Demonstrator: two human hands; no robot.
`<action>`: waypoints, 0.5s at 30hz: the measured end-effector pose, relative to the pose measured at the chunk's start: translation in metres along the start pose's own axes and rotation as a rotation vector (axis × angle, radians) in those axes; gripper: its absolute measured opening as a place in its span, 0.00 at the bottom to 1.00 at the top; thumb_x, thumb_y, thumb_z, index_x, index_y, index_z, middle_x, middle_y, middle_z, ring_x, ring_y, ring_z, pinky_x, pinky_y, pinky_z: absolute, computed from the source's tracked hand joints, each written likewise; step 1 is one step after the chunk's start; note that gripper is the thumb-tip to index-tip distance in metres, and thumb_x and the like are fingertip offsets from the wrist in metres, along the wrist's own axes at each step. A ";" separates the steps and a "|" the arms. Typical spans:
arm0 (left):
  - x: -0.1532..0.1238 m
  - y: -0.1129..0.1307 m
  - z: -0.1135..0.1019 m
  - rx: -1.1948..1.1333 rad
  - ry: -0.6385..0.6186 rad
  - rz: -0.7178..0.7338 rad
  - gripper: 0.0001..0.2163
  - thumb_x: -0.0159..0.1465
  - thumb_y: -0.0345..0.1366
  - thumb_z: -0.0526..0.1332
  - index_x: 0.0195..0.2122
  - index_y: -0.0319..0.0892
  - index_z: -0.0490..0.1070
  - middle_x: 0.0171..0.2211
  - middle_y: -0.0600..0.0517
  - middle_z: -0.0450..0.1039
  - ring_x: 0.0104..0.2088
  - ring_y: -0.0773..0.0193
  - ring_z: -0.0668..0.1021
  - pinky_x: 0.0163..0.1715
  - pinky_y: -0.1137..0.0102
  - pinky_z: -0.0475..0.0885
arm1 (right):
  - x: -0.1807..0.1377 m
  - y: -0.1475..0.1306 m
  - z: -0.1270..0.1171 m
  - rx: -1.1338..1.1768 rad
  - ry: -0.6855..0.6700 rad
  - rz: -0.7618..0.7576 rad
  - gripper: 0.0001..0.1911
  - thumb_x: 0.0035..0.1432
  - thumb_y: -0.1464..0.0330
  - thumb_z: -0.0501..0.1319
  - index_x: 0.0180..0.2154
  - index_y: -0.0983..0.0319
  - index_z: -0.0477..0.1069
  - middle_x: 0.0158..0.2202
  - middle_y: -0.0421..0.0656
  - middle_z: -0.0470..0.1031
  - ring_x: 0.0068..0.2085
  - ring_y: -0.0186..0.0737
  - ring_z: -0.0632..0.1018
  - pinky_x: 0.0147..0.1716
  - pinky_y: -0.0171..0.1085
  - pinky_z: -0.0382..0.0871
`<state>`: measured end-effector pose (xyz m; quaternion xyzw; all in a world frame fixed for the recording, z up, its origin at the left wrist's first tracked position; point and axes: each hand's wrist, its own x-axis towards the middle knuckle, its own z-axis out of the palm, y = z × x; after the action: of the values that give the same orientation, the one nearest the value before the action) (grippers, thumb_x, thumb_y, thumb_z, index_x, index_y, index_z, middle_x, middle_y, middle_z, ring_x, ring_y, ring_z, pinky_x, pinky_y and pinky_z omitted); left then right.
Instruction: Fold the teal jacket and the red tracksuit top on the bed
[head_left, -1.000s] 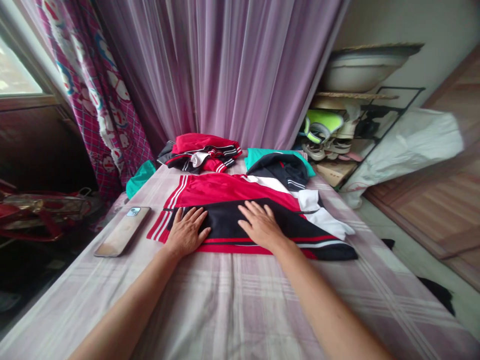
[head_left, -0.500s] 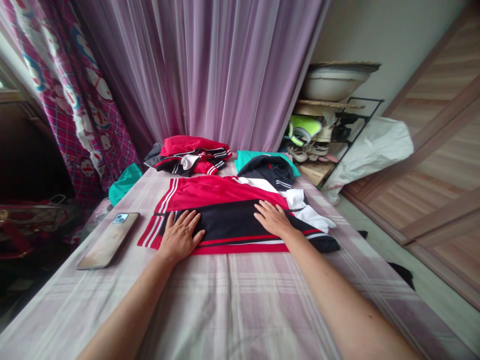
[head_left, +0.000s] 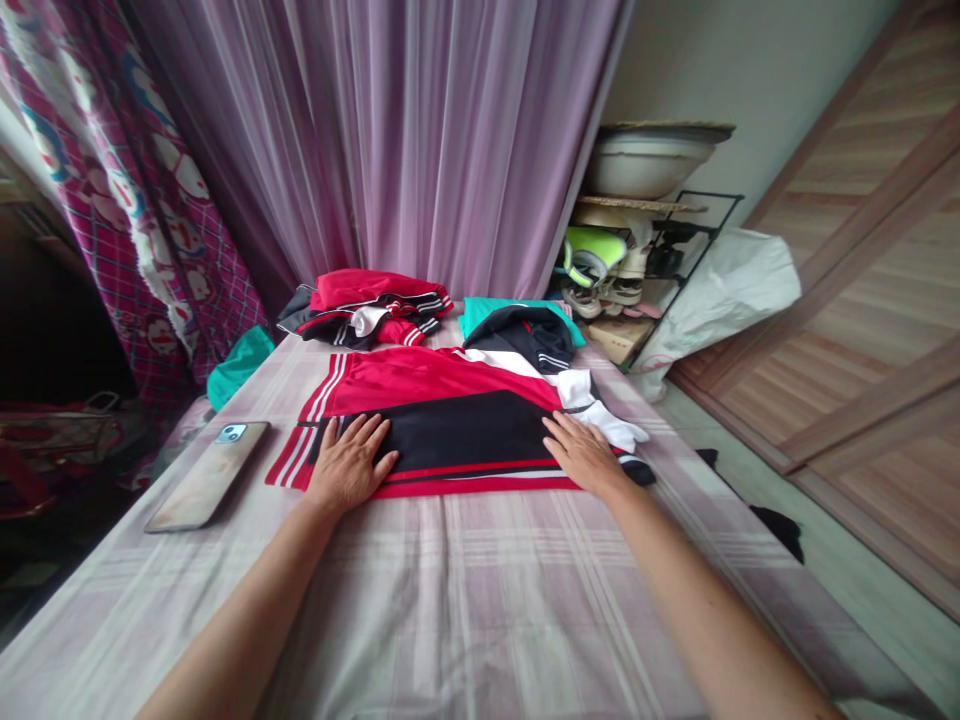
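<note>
A red, black and white track jacket [head_left: 450, 420] lies partly folded on the checked bed sheet [head_left: 480, 600]. My left hand [head_left: 347, 464] rests flat on its left end, fingers spread, beside the white-striped red edge. My right hand [head_left: 586, 456] lies flat on the jacket's right end, fingers stretched out, just in front of the white sleeve [head_left: 600, 412]. Neither hand grips anything.
A phone [head_left: 208, 474] lies on the sheet left of the jacket. Behind it sit a second red and black garment [head_left: 367, 305] and a teal and black bundle [head_left: 525, 330]. Purple curtains hang at the back. A shoe rack [head_left: 630, 270] and a white bag [head_left: 720, 295] stand at right.
My right hand has slid rightward along the black panel to the jacket's right end. The left hand has stayed in place. The camera view has shifted to the right.
</note>
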<state>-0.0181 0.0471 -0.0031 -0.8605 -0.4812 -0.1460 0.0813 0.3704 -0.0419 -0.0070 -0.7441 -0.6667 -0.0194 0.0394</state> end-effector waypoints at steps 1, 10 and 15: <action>0.000 0.000 0.000 0.002 -0.005 0.001 0.25 0.69 0.50 0.51 0.63 0.48 0.68 0.63 0.44 0.69 0.65 0.46 0.67 0.67 0.43 0.49 | -0.002 0.008 0.002 -0.003 0.019 -0.001 0.27 0.70 0.62 0.46 0.66 0.59 0.62 0.70 0.49 0.59 0.68 0.46 0.62 0.66 0.50 0.53; 0.002 0.000 0.001 0.023 -0.059 -0.020 0.26 0.69 0.50 0.50 0.64 0.44 0.67 0.64 0.44 0.67 0.66 0.47 0.66 0.68 0.43 0.48 | -0.001 -0.015 0.002 0.022 0.165 0.031 0.26 0.70 0.61 0.46 0.65 0.55 0.65 0.69 0.47 0.60 0.68 0.49 0.63 0.65 0.58 0.52; 0.000 0.001 0.000 0.002 -0.028 -0.032 0.24 0.69 0.49 0.52 0.63 0.48 0.68 0.65 0.46 0.66 0.67 0.47 0.65 0.68 0.44 0.48 | -0.017 -0.056 0.006 0.039 0.095 0.021 0.26 0.70 0.61 0.47 0.67 0.54 0.61 0.70 0.48 0.59 0.69 0.49 0.61 0.66 0.58 0.49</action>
<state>-0.0171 0.0470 -0.0032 -0.8547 -0.4961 -0.1345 0.0731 0.3125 -0.0519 -0.0125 -0.7484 -0.6564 -0.0413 0.0860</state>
